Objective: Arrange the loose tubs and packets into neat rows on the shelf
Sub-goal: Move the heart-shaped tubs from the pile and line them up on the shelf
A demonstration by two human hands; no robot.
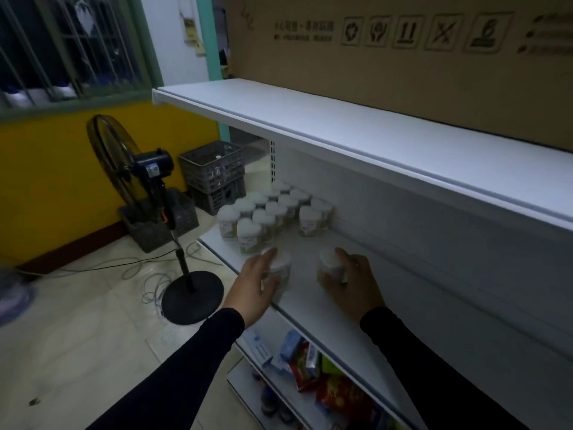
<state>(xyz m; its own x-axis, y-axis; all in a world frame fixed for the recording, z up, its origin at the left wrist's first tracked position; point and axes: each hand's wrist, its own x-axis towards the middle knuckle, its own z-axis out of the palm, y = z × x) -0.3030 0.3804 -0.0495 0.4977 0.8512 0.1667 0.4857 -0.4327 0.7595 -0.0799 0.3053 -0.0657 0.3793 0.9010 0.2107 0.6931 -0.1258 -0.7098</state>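
Several white-lidded tubs (273, 212) stand in rows at the left end of the white middle shelf (316, 308). My left hand (255, 282) holds a loose tub (283, 268) near the shelf's front edge, fingers along its side. My right hand (352, 279) grips another tub (330, 260) a little farther right and deeper on the shelf. Both tubs stand upright, apart from the rows.
An upper shelf (356, 131) carries a large cardboard box (403, 57). On the shelf below lie packets and boxes (313, 364). A standing fan (145, 187), grey crates (214, 172) and loose cables (148, 274) occupy the floor to the left.
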